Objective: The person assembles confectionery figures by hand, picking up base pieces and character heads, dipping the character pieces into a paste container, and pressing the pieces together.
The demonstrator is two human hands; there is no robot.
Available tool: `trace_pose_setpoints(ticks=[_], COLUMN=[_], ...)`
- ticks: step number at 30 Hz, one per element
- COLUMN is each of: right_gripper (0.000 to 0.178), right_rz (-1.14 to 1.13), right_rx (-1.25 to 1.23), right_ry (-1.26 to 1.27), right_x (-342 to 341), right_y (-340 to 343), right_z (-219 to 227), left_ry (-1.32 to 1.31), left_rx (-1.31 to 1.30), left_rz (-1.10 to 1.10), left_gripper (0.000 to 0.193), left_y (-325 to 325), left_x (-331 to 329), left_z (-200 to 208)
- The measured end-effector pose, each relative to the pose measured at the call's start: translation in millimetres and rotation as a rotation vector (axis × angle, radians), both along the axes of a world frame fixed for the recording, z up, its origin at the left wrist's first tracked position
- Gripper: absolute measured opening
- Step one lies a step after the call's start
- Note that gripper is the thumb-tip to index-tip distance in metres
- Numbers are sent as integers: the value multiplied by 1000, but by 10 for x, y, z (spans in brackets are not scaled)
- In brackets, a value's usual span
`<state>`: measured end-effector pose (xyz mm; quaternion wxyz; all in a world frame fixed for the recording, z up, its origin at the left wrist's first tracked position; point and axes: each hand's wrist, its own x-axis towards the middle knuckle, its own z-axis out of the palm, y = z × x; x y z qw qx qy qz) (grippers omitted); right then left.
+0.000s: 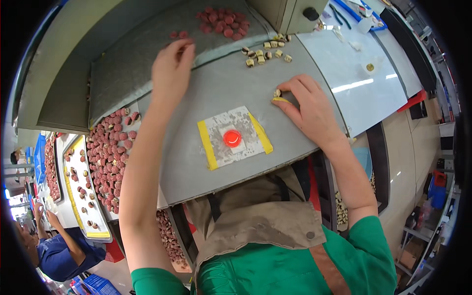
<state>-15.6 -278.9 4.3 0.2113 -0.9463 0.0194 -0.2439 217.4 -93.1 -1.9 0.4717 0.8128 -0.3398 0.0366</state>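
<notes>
My left hand (173, 64) reaches over the grey cloth (123, 69) at the back. Its fingers are bent and smeared by motion, close to two loose pink round pieces (183, 34). A pile of the same pink pieces (223, 22) lies farther right on the cloth. Between thumb and fingertips, my right hand (306, 101) pinches a small cream-and-dark piece (278, 93); something yellow covers the thumb tip. Several similar cream-and-dark pieces (260, 56) are scattered beyond it. Nearer me, a glowing red disc (232, 138) sits on a white, stained square pad (221, 123) edged with yellow tape.
A large heap of pink-and-dark pieces (105, 152) spreads at the left, beside a yellow-edged tray (73, 162). Another person in dark blue (69, 253) works at far left. Pliers (339, 17) and a small cup (369, 67) lie on the white surface at right. Open drawers hold more pieces below.
</notes>
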Motion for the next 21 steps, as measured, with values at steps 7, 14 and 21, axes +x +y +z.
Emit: trace_pose_setpoints(ticks=[7, 14, 21], right_gripper=[20, 15, 16], right_rz=[34, 31, 48], right_rx=[111, 11, 152], right_ry=[82, 241, 329], right_x=[-7, 16, 59], right_y=[-16, 229, 543], right_z=[10, 168, 284], left_ry=[873, 1304, 1307], left_rx=[-367, -845, -978], left_rz=[-102, -264, -263], left_gripper=[39, 41, 35], left_y=[763, 1042, 1149], left_x=[-1295, -1741, -1743], left_z=[291, 5, -57])
